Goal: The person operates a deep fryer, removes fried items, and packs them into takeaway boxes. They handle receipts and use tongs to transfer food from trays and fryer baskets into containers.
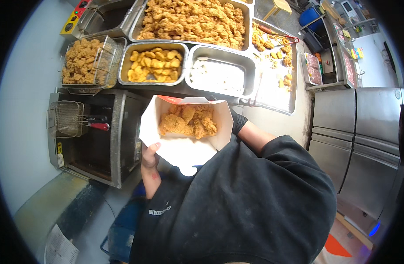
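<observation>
An open cardboard takeaway box [221,132] with white inner walls is held in front of my chest, its flaps spread. Pieces of fried chicken [188,122] lie inside it. My left hand [150,155], bare, grips the box's near left side, the thumb over its edge. On the far right side, my right hand [238,121] wears a black glove; its fingers are mostly hidden behind the box. Beyond the box stand a steel pan [186,66] of nuggets and a steel pan [254,74] with a few pale pieces.
A large tray [247,29] is heaped with fried chicken. Right of it lies a metal tray [294,95] with scraps and red-handled tongs [289,37]. Left are a wire basket [101,61] of fried chicken and a fryer [116,148] with an empty basket [66,118]. Steel cabinets [334,109] stand right.
</observation>
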{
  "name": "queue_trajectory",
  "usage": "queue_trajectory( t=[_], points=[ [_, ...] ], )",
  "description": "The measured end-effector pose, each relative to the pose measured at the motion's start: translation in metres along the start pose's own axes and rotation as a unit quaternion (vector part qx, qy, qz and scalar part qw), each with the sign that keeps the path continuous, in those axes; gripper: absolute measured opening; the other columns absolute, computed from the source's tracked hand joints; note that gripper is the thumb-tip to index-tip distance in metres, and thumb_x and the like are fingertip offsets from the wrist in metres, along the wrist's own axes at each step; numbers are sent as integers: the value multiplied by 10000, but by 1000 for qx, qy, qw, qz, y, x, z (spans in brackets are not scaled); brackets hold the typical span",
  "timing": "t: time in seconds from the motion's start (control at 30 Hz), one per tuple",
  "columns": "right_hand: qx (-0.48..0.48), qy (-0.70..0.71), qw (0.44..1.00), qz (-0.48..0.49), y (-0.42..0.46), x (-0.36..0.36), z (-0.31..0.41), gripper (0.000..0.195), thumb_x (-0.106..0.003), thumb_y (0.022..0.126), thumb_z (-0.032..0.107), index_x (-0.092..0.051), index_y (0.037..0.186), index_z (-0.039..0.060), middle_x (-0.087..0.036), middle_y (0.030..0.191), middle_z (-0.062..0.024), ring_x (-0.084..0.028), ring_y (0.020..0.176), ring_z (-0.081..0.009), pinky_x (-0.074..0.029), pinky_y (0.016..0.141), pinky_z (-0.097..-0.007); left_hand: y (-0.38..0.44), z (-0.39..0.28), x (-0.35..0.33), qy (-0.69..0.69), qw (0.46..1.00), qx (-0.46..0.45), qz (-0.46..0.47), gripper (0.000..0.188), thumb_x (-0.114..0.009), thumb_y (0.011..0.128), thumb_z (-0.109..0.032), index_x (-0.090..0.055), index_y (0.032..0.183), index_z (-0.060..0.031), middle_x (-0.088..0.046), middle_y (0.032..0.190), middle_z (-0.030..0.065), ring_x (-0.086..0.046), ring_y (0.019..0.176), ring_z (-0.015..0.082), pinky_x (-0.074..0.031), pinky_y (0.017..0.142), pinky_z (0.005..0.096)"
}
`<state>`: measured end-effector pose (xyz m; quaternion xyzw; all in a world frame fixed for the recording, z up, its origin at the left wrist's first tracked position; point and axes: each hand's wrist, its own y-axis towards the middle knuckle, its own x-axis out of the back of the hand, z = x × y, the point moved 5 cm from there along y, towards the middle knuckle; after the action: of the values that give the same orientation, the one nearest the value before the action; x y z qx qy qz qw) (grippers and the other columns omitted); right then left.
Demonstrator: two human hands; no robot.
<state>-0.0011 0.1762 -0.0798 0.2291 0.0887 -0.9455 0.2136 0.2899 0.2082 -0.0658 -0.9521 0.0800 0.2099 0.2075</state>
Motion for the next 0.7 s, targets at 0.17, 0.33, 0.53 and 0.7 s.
queue_trajectory(
  t=[0.17, 0.33, 0.53, 0.7],
  points=[
    [7, -215, 976, 14, -53, 110, -14, 600, -791, 773, 119, -532, 1306, 27, -582, 1295, -65, -555, 1152, -162, -460, 993, -334, 2, 57, -83, -30, 997, -52, -50, 603, -579, 809, -205, -448, 1344, 42, -559, 1235, 122, -564, 1095, 217, -452, 934, 330],
    [-37, -140, 988, 61, -98, 148, 26, 553, -737, 810, 149, -528, 1307, 24, -584, 1291, -73, -559, 1149, -169, -460, 998, -342, -18, 85, -185, 0, 992, -107, -60, 677, -620, 889, -330, -394, 1408, 41, -533, 1326, 132, -527, 1197, 244, -413, 1013, 364],
    [-87, -41, 992, 77, -168, 191, 64, 504, -672, 854, 184, -524, 1307, 20, -587, 1286, -81, -565, 1146, -176, -459, 1005, -351, -43, 133, -285, -31, 990, -113, -74, 808, -618, 897, -521, -382, 1421, 47, -507, 1379, 154, -501, 1257, 267, -378, 1061, 384],
    [-116, -7, 990, 78, -267, 233, 81, 471, -618, 892, 214, -520, 1308, 17, -589, 1282, -89, -569, 1143, -183, -459, 1010, -358, -61, 212, -351, -71, 985, -138, -78, 830, -578, 914, -551, -367, 1428, 66, -479, 1419, 172, -476, 1298, 287, -364, 1085, 400]
  ],
)
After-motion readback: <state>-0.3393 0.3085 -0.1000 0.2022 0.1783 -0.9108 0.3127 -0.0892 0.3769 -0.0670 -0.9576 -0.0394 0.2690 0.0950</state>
